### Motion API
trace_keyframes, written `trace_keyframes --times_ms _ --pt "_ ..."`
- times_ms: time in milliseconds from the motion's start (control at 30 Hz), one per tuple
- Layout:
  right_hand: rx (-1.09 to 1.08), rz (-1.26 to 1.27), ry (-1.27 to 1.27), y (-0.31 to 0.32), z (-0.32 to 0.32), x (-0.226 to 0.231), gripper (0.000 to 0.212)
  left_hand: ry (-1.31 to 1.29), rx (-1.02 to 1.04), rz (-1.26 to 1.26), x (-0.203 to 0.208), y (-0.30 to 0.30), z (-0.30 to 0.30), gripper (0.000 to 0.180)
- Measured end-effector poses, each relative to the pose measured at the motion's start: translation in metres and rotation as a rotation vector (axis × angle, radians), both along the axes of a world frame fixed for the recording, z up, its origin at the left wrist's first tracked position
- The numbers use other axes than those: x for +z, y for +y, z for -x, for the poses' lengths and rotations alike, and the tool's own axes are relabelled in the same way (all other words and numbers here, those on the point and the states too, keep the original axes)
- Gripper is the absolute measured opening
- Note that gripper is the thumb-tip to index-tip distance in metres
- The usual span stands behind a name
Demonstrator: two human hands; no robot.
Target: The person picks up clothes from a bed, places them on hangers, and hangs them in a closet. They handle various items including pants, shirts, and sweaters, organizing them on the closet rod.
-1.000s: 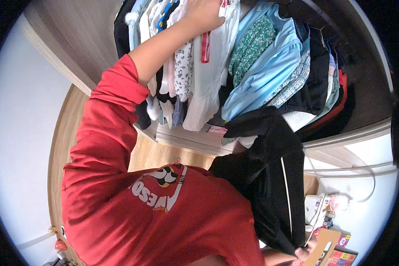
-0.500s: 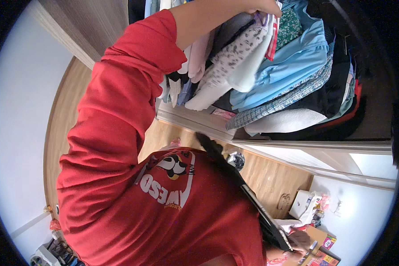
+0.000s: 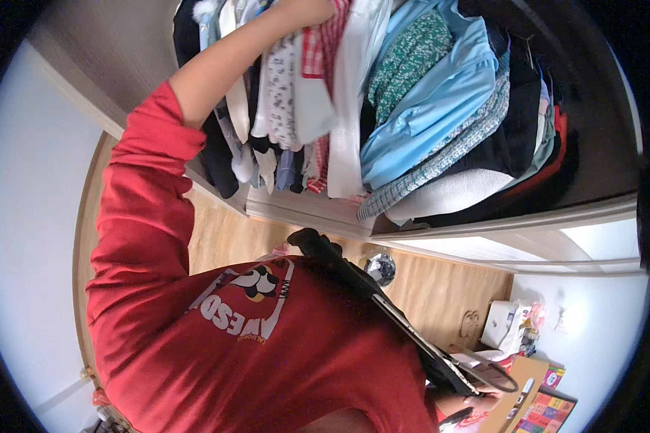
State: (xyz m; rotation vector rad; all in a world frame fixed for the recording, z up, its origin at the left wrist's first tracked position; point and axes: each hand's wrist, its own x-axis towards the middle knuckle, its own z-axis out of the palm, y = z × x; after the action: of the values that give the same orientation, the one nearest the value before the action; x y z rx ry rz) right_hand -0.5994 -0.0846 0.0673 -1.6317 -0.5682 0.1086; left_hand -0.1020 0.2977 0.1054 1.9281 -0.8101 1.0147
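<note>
At the upper edge, my left hand [image 3: 309, 11] reaches into the hanging clothes, its fingers curled beside a red-and-white checked garment [image 3: 332, 29]. What those fingers grip is cut off by the picture's edge. A speckled white garment [image 3: 282, 94] hangs to the left of it, a long white one [image 3: 348, 123] to the right. Low on the right, my right hand [image 3: 482, 401] is closed on one end of a long black garment [image 3: 347, 270] with a pale strip along its edge. This garment lies slantwise along my front. A brownish loop [image 3: 509, 379] shows beside that hand.
The open wardrobe [image 3: 599, 159] also holds a green floral garment [image 3: 412, 65], a light blue one [image 3: 440, 108] and several dark ones. Below lie a wooden floor [image 3: 440, 289], a shiny round object [image 3: 380, 268], slippers [image 3: 470, 323] and a cardboard box [image 3: 516, 393].
My left hand has moved left, and the speckled and checked garments have shifted left with it. A gap has opened beside the green floral garment. My right hand still holds the black garment.
</note>
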Motion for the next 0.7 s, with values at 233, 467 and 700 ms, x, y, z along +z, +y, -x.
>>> trace_keyframes --times_ms 233,467,700 --pt "0.063 0.042 -0.024 -0.007 -0.018 -0.007 0.020 -0.243 0.230 -0.869 -0.056 -0.044 0.030 0.022" --pt "0.083 0.167 -0.226 -0.033 -0.005 -0.006 0.030 0.146 0.469 -1.371 -0.122 -0.085 0.056 0.026" --pt "-0.323 0.095 -0.515 -0.024 -0.024 -0.013 0.035 0.529 0.267 -1.528 -0.109 -0.120 0.089 0.030"
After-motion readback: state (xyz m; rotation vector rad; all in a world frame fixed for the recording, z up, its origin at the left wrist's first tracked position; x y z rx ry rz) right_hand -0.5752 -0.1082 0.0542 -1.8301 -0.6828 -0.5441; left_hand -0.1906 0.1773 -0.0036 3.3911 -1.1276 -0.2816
